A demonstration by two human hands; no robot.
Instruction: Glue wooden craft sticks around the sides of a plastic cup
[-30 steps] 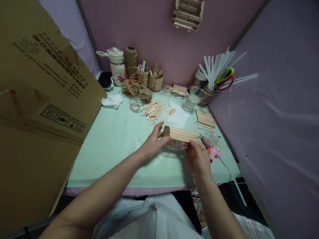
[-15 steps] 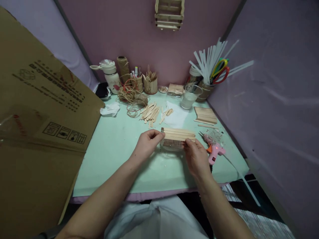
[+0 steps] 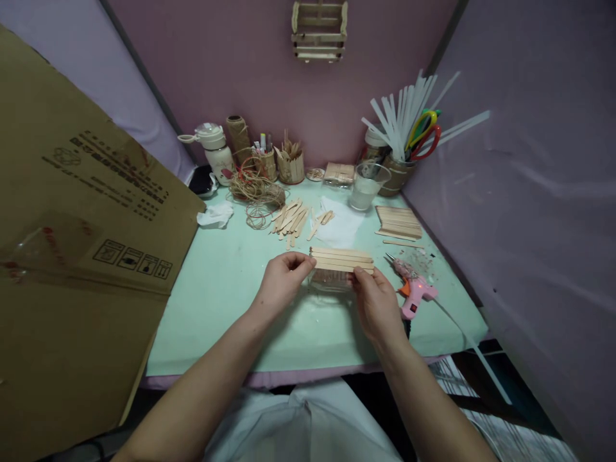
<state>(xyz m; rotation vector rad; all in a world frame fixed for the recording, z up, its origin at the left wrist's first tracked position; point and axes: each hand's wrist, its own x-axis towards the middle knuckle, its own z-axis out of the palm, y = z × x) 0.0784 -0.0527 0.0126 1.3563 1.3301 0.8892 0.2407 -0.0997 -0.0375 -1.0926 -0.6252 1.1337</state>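
Note:
Several popsicle sticks [image 3: 341, 258] lie side by side as a flat panel, on top of or just above a clear container [image 3: 330, 280]. With thumb and fingers closed, my left hand [image 3: 287, 273] pinches the panel's left end. At the right end, my right hand [image 3: 378, 298] grips the panel's near corner, thumb on top and the other fingers mostly hidden underneath. A pink glue gun [image 3: 416, 292] rests on the table right of my right hand, its nozzle pointing away to the left. Whether the panel is fixed to the container I cannot tell.
Loose popsicle sticks [image 3: 290, 219] lie beyond the hands, near tangled twine [image 3: 255, 190]. A stick stack [image 3: 398, 222] lies at right. Behind stand a plastic cup [image 3: 366, 189], a pot of glue sticks and scissors [image 3: 398, 174], and a bottle [image 3: 216, 154]. A cardboard box [image 3: 96, 256] flanks the left.
Both hands keep their hold on the stick panel, which has shifted very slightly left. The camera view has turned a little; nothing was taken up or let go.

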